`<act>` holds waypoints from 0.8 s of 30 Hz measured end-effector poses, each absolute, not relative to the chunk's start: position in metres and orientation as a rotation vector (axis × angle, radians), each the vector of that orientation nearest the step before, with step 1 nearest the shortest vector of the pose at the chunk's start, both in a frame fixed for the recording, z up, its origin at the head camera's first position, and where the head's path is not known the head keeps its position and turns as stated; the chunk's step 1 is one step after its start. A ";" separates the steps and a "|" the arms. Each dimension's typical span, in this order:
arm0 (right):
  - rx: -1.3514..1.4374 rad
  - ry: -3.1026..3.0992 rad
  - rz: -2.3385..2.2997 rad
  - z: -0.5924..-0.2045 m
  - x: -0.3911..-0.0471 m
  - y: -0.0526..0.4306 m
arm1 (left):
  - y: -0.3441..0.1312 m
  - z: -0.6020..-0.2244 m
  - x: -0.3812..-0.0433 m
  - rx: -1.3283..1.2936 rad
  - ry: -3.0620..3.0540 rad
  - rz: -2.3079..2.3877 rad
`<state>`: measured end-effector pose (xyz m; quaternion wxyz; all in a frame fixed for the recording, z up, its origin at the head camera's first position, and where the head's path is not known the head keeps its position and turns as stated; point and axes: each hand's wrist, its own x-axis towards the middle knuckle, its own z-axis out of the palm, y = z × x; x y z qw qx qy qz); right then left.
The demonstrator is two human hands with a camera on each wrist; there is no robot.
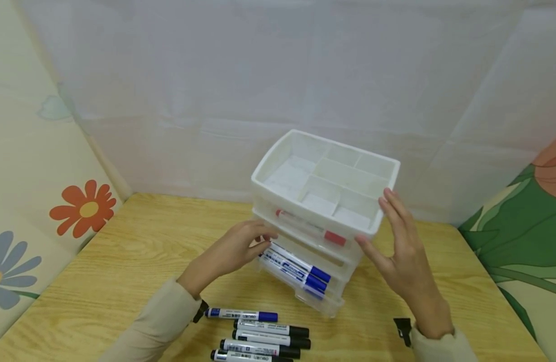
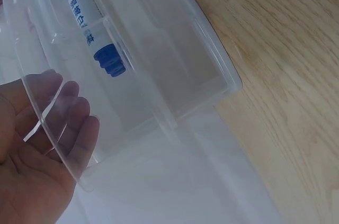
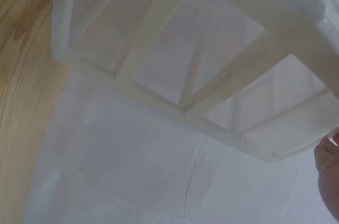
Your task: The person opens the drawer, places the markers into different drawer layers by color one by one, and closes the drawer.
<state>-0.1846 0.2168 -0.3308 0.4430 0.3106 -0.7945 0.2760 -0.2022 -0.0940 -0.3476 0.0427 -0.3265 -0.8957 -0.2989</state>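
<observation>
A white desktop organizer (image 1: 260,187) stands before me with a divided top tray. Its translucent lower drawer (image 1: 334,305) is pulled out and holds several blue-capped whiteboard markers (image 1: 300,271). A red marker (image 1: 334,237) shows through the upper drawer front. My left hand (image 1: 235,251) is at the left end of the lower drawer, fingers loosely bent; the left wrist view shows its fingertips through the clear plastic. Whether they touch it, I cannot tell. My right hand (image 1: 406,256) rests at the organizer's right front corner, fingers extended along the side and thumb at the front rim.
One blue marker (image 1: 242,315) and several black-capped markers (image 1: 271,328) lie on the wooden table (image 1: 169,226) in front of the organizer. A white sheet (image 1: 192,100) hangs behind. Flower-patterned panels (image 1: 33,151) stand on both sides.
</observation>
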 end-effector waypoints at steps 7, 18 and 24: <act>0.764 -1.979 0.689 -0.331 -0.185 0.217 | -0.101 -0.346 -0.196 -0.983 -2.714 -0.914; 0.770 -1.969 0.677 -0.330 -0.185 0.218 | -0.114 -0.339 -0.183 -0.958 -2.708 -0.889; 0.777 -1.958 0.682 -0.331 -0.186 0.217 | -0.120 -0.340 -0.177 -0.936 -2.706 -0.886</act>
